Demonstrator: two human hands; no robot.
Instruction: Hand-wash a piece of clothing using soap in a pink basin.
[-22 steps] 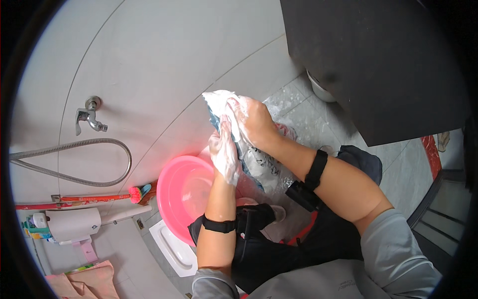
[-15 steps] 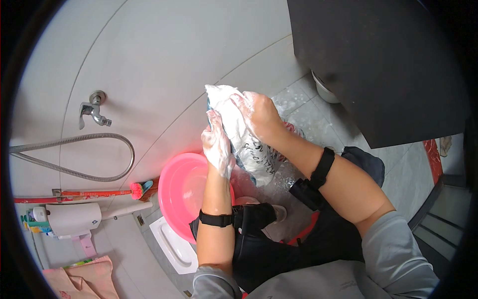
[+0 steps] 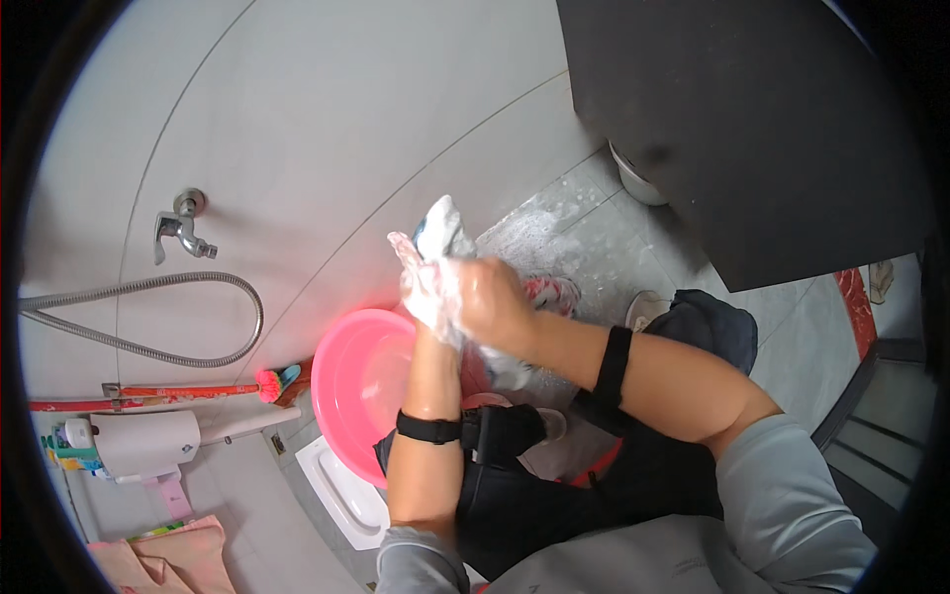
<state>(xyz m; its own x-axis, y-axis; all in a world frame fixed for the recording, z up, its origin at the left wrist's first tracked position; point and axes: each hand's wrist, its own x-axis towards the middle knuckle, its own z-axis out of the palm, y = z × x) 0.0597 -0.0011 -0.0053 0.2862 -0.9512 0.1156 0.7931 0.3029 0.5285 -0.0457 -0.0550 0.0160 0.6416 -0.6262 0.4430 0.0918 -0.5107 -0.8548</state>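
A wet white garment with dark print [image 3: 445, 230] is bunched between my two hands above the floor, its top end sticking up past them. Suds cover my left hand [image 3: 420, 282], which is closed on the cloth. My right hand [image 3: 492, 302] makes a fist around the same garment, pressed against the left. The lower part of the cloth hangs beneath my hands, mostly hidden by them. Just left of my left forearm stands a pink basin [image 3: 334, 396]. Red-and-white fabric [image 3: 554, 294] lies behind my right wrist.
Foamy water wets the grey floor tiles [image 3: 539, 223]. On the left wall are a metal tap [image 3: 183, 228] and a looped shower hose [image 3: 252, 307]. A white squat toilet [image 3: 341, 495] lies beside the basin. A dark panel [image 3: 752, 129] juts in at the upper right.
The garment was spread out between my hands with its lettering showing; now it is bunched up. My right hand has moved down and left, against my left hand.
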